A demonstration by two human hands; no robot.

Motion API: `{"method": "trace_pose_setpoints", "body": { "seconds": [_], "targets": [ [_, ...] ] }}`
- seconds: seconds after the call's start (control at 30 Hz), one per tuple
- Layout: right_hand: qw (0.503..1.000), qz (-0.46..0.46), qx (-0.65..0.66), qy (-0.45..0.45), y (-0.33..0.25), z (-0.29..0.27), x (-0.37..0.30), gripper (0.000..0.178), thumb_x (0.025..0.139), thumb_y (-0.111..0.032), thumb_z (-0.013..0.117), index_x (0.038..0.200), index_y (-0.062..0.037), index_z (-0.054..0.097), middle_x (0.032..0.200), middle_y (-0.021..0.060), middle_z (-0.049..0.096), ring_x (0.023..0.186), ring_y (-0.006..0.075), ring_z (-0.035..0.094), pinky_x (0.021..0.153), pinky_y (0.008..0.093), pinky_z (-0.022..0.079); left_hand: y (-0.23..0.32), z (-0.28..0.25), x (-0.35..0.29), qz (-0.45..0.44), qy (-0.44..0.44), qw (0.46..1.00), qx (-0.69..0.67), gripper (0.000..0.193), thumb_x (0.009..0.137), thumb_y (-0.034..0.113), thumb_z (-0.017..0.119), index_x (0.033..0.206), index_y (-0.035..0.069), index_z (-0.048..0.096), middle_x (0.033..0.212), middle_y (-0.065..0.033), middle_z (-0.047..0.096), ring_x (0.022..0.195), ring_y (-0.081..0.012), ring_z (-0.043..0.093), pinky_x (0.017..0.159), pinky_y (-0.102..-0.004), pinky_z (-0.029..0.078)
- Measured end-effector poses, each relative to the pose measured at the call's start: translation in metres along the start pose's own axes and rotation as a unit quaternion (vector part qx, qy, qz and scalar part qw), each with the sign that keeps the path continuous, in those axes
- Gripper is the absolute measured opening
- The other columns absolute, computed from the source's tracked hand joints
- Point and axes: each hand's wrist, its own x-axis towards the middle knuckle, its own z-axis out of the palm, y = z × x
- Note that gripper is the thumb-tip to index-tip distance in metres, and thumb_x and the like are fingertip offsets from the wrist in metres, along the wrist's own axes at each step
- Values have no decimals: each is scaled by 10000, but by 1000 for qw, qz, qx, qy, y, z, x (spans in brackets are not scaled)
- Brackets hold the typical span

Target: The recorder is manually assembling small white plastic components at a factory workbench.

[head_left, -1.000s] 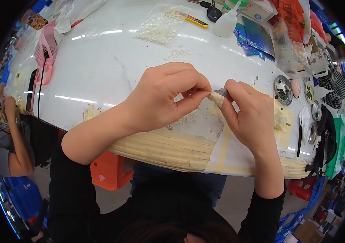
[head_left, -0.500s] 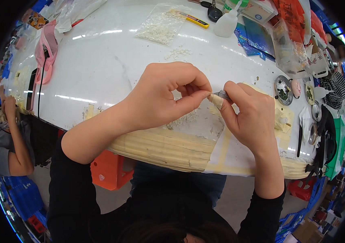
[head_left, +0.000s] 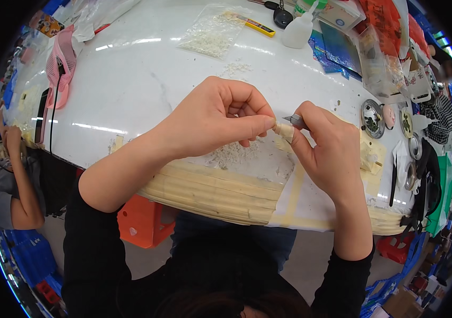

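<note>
My left hand (head_left: 226,116) pinches thumb against forefinger over the table; whatever sits between the tips is too small to make out. Close by on the right, my right hand (head_left: 329,146) is closed around a small grey knife (head_left: 296,122), its pointed blade aimed toward the left fingertips. Beige tape (head_left: 284,130) wraps the tip of my right thumb, which is almost touching the left fingers. Beneath the hands lies a scatter of small white pieces (head_left: 234,155) on the white table (head_left: 130,79).
Farther back are a clear bag of white pieces (head_left: 210,42), a yellow box cutter (head_left: 258,26) and a white squeeze bottle (head_left: 297,32). Round metal dishes (head_left: 373,117) stand at right. Beige tape covers the front edge (head_left: 210,193). Another person (head_left: 22,185) sits at left.
The knife blade has lifted slightly away from the left fingertips, and its point now shows. My left thumb has straightened, and the left hand's other fingers have shifted.
</note>
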Motion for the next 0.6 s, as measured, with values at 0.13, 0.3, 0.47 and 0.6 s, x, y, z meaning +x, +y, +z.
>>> {"method": "trace_pose_setpoints", "body": {
  "seconds": [0.13, 0.3, 0.47, 0.6],
  "targets": [
    [1000, 8, 11, -16, 1, 1, 0, 217, 808, -233, 699, 807, -87, 538, 635, 47, 591, 554, 246, 591, 478, 354, 426, -2, -1, -1, 12, 4, 1000, 21, 85, 879, 79, 670, 889, -3, 654, 776, -28, 646, 667, -56, 581, 594, -202, 484],
    [998, 24, 5, -53, -1, -1, 0, 246, 825, -256, 681, 765, -78, 523, 612, 62, 583, 552, 265, 583, 483, 376, 415, -6, 3, -3, 126, 35, 980, 151, 36, 850, 23, 665, 868, -7, 660, 771, -18, 646, 660, -65, 580, 593, -201, 470],
    [998, 20, 0, -60, 0, 0, 0, 250, 833, -245, 670, 751, -68, 514, 602, 74, 574, 554, 285, 577, 482, 383, 408, -6, 3, -1, 230, 47, 932, 277, 62, 806, -17, 679, 863, 5, 668, 774, -33, 650, 657, -87, 598, 595, -206, 479],
    [999, 14, 3, -48, 1, 2, -1, 240, 835, -241, 665, 746, -72, 519, 594, 71, 570, 555, 284, 579, 482, 385, 406, -9, 3, 0, 273, 57, 905, 322, 80, 791, -40, 678, 851, 11, 665, 771, -40, 645, 648, -108, 604, 585, -223, 489]
  ]
}}
